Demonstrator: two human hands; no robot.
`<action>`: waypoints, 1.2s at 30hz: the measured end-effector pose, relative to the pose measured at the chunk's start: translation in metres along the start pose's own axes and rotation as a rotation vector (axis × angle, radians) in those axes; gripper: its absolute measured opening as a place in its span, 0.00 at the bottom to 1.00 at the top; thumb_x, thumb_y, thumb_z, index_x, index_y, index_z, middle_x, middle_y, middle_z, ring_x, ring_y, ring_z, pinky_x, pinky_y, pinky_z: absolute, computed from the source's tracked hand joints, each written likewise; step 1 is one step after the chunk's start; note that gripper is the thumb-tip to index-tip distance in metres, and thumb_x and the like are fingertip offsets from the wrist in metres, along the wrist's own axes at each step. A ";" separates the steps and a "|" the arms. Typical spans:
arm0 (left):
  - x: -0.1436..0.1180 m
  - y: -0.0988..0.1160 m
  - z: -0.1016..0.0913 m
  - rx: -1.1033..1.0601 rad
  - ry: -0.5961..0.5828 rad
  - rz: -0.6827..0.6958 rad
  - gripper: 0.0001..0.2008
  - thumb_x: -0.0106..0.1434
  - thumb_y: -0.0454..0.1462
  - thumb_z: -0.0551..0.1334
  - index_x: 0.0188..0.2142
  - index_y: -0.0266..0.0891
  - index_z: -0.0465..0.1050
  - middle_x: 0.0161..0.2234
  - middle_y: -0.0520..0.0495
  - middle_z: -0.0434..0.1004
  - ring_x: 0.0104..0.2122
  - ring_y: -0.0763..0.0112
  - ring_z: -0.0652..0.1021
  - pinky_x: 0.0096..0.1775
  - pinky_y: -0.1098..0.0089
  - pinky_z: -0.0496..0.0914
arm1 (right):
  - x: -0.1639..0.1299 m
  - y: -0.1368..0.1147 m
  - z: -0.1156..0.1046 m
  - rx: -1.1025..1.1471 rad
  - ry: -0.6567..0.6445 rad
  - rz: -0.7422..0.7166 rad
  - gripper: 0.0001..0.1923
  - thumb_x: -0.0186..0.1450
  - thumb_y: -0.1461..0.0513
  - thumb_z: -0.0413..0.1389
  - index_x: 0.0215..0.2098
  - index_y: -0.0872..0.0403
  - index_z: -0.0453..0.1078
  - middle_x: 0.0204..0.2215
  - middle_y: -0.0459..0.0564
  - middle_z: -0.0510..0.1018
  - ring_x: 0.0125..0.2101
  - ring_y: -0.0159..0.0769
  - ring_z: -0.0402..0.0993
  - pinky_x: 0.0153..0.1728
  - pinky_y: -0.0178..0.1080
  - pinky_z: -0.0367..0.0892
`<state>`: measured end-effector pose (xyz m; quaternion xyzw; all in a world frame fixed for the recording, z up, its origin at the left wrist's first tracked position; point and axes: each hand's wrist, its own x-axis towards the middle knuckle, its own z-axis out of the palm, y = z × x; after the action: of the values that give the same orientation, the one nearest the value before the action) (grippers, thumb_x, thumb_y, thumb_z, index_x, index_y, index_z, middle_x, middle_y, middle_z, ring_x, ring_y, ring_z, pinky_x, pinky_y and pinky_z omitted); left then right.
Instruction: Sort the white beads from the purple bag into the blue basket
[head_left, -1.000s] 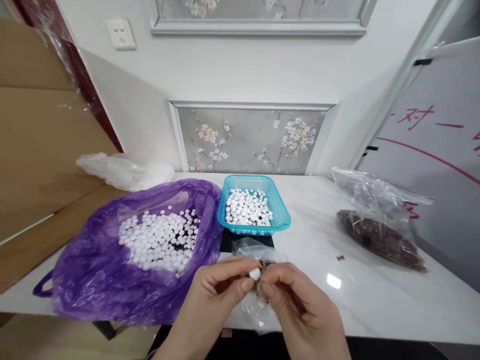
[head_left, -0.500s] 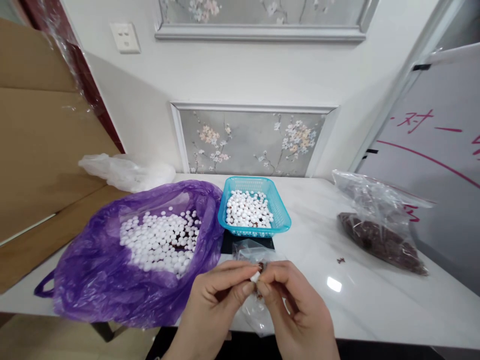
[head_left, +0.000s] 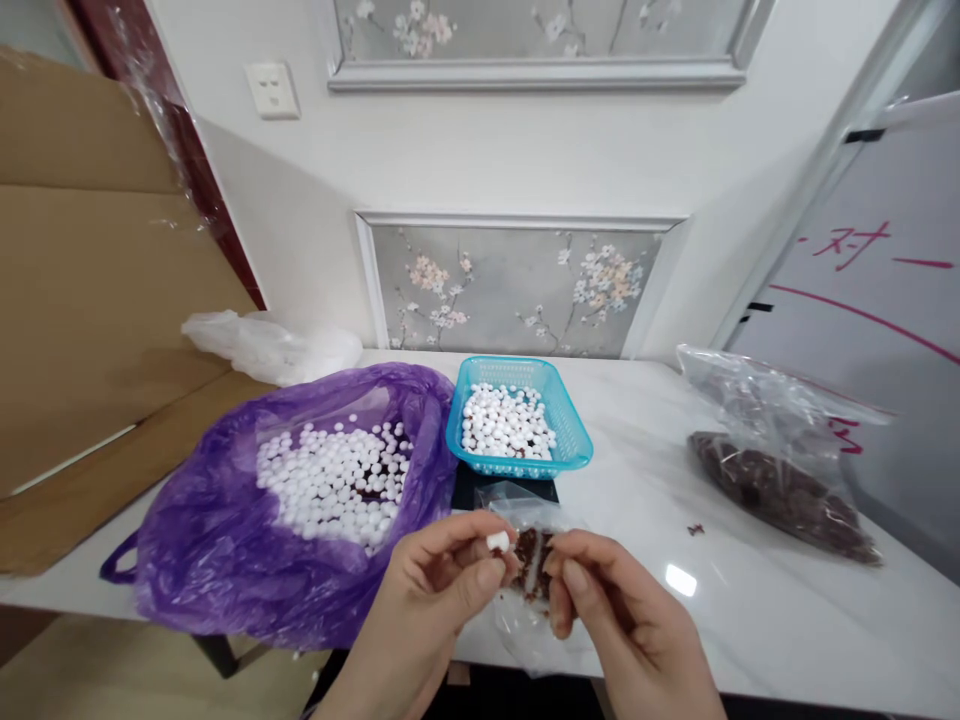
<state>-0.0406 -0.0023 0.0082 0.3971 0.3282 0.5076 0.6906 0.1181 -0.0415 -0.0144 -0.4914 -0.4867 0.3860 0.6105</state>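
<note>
One white bead [head_left: 497, 542] pinched between thumb and forefinger of my left hand [head_left: 439, 590], just left of the small clear bag of brown bits [head_left: 531, 570]. My right hand [head_left: 611, 610] grips that bag's edge, fingers closed on the plastic. Bead sits nearer the left hand (bag mouth faces it). Blue basket [head_left: 574, 455] of white beads lies beyond, purple bag [head_left: 202, 540] to the left
</note>
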 end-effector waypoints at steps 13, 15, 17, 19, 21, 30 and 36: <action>-0.001 -0.001 -0.003 0.081 -0.033 0.173 0.06 0.53 0.32 0.72 0.30 0.46 0.83 0.33 0.51 0.82 0.32 0.73 0.77 0.38 0.76 0.71 | -0.003 0.003 -0.001 -0.050 -0.041 -0.102 0.09 0.68 0.56 0.54 0.36 0.50 0.75 0.18 0.43 0.72 0.19 0.30 0.68 0.23 0.30 0.67; 0.000 -0.002 -0.002 0.054 -0.041 0.189 0.05 0.53 0.32 0.72 0.29 0.46 0.83 0.30 0.51 0.81 0.31 0.74 0.77 0.36 0.76 0.72 | -0.002 0.002 -0.005 -0.070 -0.008 -0.098 0.08 0.68 0.57 0.54 0.37 0.49 0.75 0.18 0.42 0.71 0.19 0.30 0.68 0.23 0.29 0.66; 0.000 -0.003 -0.002 0.023 -0.034 0.197 0.05 0.52 0.32 0.72 0.28 0.45 0.83 0.29 0.51 0.81 0.29 0.75 0.77 0.35 0.76 0.72 | -0.002 0.002 -0.010 -0.113 0.026 -0.107 0.08 0.67 0.57 0.55 0.37 0.49 0.74 0.17 0.42 0.71 0.18 0.30 0.68 0.22 0.29 0.66; 0.001 -0.003 -0.003 -0.003 0.005 0.191 0.05 0.50 0.33 0.74 0.26 0.44 0.83 0.29 0.51 0.82 0.28 0.76 0.77 0.33 0.77 0.72 | -0.001 0.003 -0.015 -0.187 0.042 -0.118 0.08 0.67 0.56 0.55 0.39 0.50 0.74 0.18 0.42 0.71 0.17 0.30 0.68 0.19 0.29 0.66; 0.004 -0.002 -0.006 -0.020 0.071 0.180 0.05 0.48 0.33 0.75 0.25 0.44 0.83 0.29 0.51 0.83 0.27 0.77 0.78 0.33 0.77 0.73 | 0.001 0.005 -0.017 -0.276 0.048 -0.114 0.10 0.67 0.55 0.54 0.40 0.50 0.74 0.19 0.43 0.73 0.17 0.30 0.68 0.18 0.29 0.66; 0.090 0.018 0.008 0.402 0.227 0.434 0.19 0.62 0.40 0.63 0.50 0.35 0.76 0.46 0.40 0.82 0.45 0.62 0.80 0.49 0.64 0.73 | 0.021 0.028 0.021 -1.040 -0.358 -0.177 0.16 0.65 0.72 0.48 0.37 0.50 0.75 0.37 0.49 0.81 0.39 0.41 0.78 0.36 0.37 0.70; 0.128 0.027 0.007 0.714 0.198 0.472 0.29 0.62 0.35 0.60 0.63 0.36 0.62 0.62 0.39 0.66 0.59 0.60 0.70 0.57 0.65 0.65 | 0.027 0.042 0.038 -1.200 -0.421 -0.160 0.21 0.59 0.78 0.48 0.37 0.56 0.79 0.41 0.57 0.82 0.45 0.50 0.77 0.41 0.43 0.70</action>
<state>-0.0123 0.1235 0.0291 0.6243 0.4481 0.5418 0.3404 0.0872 0.0014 -0.0476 -0.6235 -0.7627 0.0878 0.1476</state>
